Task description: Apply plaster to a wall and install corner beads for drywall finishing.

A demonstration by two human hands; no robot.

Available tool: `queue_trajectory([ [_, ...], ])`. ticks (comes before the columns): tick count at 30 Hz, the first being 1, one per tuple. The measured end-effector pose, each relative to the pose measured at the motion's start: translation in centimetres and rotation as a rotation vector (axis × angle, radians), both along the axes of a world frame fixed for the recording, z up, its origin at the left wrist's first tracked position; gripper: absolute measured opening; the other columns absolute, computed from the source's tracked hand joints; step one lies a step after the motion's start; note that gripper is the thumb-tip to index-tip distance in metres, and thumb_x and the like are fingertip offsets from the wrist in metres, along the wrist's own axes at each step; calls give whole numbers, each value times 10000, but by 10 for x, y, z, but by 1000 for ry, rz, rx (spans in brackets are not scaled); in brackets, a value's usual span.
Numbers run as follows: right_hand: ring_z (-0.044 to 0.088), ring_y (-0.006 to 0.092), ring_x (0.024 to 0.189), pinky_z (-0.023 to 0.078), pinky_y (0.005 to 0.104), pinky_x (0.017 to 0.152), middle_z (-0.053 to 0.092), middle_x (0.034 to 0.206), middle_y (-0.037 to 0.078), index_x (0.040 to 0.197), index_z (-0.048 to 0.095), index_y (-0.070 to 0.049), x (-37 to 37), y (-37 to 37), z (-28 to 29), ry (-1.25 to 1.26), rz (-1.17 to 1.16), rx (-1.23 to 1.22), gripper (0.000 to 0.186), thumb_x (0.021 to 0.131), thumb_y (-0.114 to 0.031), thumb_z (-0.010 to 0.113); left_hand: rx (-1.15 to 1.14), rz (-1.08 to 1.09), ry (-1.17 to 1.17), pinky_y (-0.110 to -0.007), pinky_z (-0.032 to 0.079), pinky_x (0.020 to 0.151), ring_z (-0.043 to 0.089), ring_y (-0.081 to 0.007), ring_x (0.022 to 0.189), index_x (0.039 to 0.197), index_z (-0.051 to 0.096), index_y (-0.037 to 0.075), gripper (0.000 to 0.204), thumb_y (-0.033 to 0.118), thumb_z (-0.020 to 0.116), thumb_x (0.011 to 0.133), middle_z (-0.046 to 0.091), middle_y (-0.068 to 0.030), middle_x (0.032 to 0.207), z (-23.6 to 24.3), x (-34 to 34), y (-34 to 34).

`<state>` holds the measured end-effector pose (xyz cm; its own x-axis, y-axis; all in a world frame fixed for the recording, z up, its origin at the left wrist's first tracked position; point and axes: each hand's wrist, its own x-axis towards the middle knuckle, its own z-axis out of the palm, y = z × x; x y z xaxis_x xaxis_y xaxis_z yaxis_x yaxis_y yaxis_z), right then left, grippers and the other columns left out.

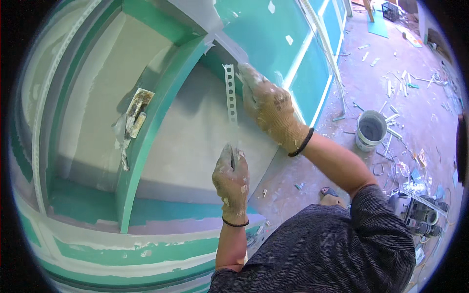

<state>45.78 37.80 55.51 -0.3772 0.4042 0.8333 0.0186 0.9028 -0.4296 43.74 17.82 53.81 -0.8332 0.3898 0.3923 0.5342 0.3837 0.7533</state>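
Strip (pixel 231 100), white, thin and narrow, stands up from your left hand (pixel 230 183), in front of the gray hollow (pixel 183 141) framed with green. It looks a bit like a ruler, and it tips slightly to the left at the top. Small holes run in one row down its upper part, and the darker gray behind shows through them. Lower down it looks pale and blurry, so the holes are hard to see there. Your left thumb and fingers pinch its bottom end, close to something thin and dark that is too small to name. Your right hand (pixel 270 105) is to the right of the strip's top, near the big green board (pixel 261 36). Its fingers bunch close together, but you cannot tell from here whether they pinch anything. Both your gloves (pixel 236 198) are tan with white smears. Off to your right, a gray bucket (pixel 364 142) stands on the messy floor (pixel 359 63).
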Motion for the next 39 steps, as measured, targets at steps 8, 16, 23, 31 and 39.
queue_trajectory([
  [8,714,369,965,570,466,872,722,1134,206,1203,701,-69,103,65,-199,-656,554,-275,330,981,-272,565,1,16,-248,-258,520,643,618,-97,703,1235,689,-42,331,73,626,932,700,-53,881,-2,15,-38],
  [16,727,443,888,508,568,765,721,905,281,931,765,24,447,242,-359,-586,-1242,-776,528,996,-424,494,145,-55,-417,-268,527,608,650,-103,689,1196,707,-19,338,78,622,884,734,-55,897,-15,8,-85],
  [23,668,291,1193,509,366,1025,697,1301,200,1370,642,-3,276,140,-176,-179,-279,-700,473,1021,-321,609,16,-226,-582,-252,512,609,628,-87,693,1253,695,-19,350,98,632,928,724,-62,895,-25,4,-87],
  [31,705,303,1128,562,392,1000,708,1306,113,1336,671,-111,87,11,43,-350,190,332,360,978,-145,676,101,-332,-787,-240,501,624,610,-86,688,1253,706,-26,335,101,648,949,719,-59,899,-43,-10,-90],
  [39,732,291,926,595,414,794,715,972,54,1026,674,-120,31,54,38,-480,385,715,125,921,-174,634,-278,-608,266,-266,557,696,688,-108,787,1230,704,-46,449,-6,607,794,748,-77,927,-65,-49,-95],
])
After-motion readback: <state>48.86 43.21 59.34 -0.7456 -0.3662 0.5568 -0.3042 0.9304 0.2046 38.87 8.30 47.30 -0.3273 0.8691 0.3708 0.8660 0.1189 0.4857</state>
